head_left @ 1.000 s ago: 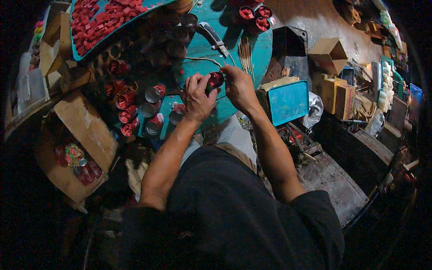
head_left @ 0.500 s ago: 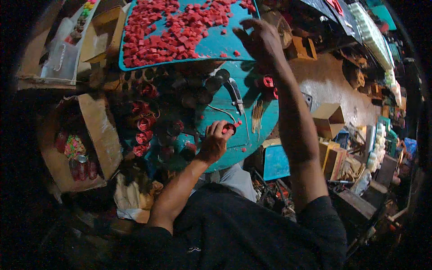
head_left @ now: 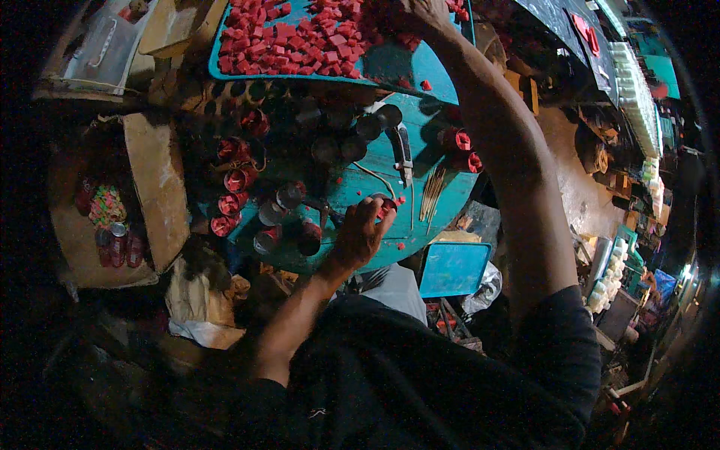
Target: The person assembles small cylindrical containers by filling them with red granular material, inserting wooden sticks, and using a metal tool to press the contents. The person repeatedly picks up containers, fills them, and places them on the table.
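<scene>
My left hand (head_left: 358, 238) is closed around a small round cup (head_left: 385, 205) with red pieces in it, low over the table. At the far side my right hand (head_left: 426, 10) reaches over a blue tray (head_left: 300, 77) heaped with red chunks (head_left: 296, 49). Its fingers are in shadow at the top edge, so whether they grip anything is unclear. Beyond the held cup lie a utility knife (head_left: 403, 154), a bundle of thin sticks (head_left: 432, 193) and a bent cord (head_left: 379, 178).
Several cups with red pieces (head_left: 235, 180) line the left of the round turquoise table (head_left: 360, 259). More red-filled cups (head_left: 463, 140) stand at its right. A cardboard box (head_left: 156, 195) is at left, with jars (head_left: 118, 247) inside. A blue tray (head_left: 454, 268) lies near right.
My right hand has moved farther away, in over the heaped tray. My left hand keeps its hold on the cup. The whole view has shifted slightly.
</scene>
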Motion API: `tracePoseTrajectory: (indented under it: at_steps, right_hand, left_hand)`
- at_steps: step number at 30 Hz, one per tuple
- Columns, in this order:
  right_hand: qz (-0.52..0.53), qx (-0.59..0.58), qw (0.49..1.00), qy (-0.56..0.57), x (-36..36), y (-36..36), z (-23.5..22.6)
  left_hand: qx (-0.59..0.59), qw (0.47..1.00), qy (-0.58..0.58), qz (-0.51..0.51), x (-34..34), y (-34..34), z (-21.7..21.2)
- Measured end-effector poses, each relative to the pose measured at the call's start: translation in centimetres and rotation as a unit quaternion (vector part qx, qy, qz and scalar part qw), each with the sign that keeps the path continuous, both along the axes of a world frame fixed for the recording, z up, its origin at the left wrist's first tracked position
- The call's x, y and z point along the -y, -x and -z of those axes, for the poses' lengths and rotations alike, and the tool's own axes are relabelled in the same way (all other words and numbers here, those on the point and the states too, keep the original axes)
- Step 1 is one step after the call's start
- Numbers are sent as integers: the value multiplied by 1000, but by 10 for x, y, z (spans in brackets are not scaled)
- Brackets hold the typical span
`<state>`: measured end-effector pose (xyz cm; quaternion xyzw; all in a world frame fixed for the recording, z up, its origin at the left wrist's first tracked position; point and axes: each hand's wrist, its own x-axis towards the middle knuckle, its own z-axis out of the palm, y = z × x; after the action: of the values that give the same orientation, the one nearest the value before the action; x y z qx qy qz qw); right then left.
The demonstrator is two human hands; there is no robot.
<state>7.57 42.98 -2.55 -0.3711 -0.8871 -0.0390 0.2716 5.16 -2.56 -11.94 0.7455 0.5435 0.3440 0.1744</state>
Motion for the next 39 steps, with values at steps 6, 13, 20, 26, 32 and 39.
tracePoseTrajectory:
  at_steps: [6, 13, 20, 26, 32, 39]
  right_hand:
    - [-7, 72, 995, 67, -8, 1, 7]
    - [28, -220, 945, 242, -29, -30, -3]
    - [49, -450, 646, 614, 167, -127, -26]
    - [58, -211, 709, 670, 334, -138, 17]
    - [54, -237, 716, 654, 362, -146, 50]
    - [-6, -210, 797, 566, 372, -142, 41]
  left_hand:
    - [-45, 998, -50, -18, 2, -1, 6]
    - [-57, 998, -17, 8, 4, 5, 3]
    - [-61, 998, -5, -6, 14, 13, 9]
    - [-59, 996, -60, -20, 3, 9, -9]
    - [-59, 998, -32, 9, 7, 13, 7]
    - [-32, 999, -29, 12, 7, 16, 6]
